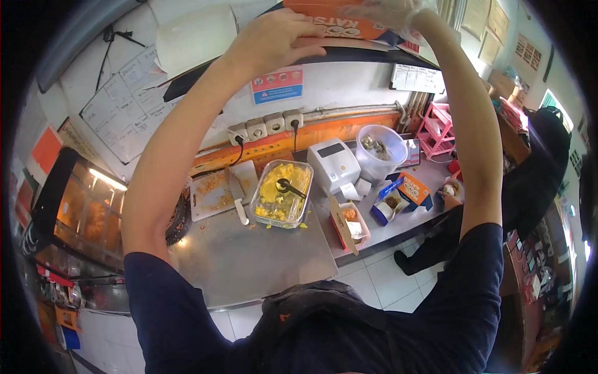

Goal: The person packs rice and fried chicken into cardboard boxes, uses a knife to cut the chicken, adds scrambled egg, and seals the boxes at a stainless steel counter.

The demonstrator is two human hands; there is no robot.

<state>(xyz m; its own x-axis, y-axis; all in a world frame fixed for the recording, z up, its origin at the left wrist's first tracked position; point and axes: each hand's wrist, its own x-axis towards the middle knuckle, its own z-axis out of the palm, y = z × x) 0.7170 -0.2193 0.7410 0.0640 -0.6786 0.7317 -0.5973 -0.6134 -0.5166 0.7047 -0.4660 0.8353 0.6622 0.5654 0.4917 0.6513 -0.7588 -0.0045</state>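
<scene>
Both my arms reach up to a black shelf on the wall. At the left end of an orange printed cardboard food box [336, 21], my left hand [280, 39] has its fingers spread against it. My right hand [397, 16], in a clear plastic glove, is at the box's right end; its fingers are blurred and partly cut off, so its grip cannot be told. Below, on the steel counter, stands a clear tub of yellow food [275, 191] with a black spoon [289, 188] in it. A knife [236, 194] lies across a white cutting board [205, 187].
Right of the tub are a label printer [334, 163], a clear bucket [380, 145], an open food box [357, 224] and a blue-orange box [390, 205]. A pink rack [437, 133] stands farther back. A person in black [528, 182] works at the right. A lit display warmer [88, 215] is left.
</scene>
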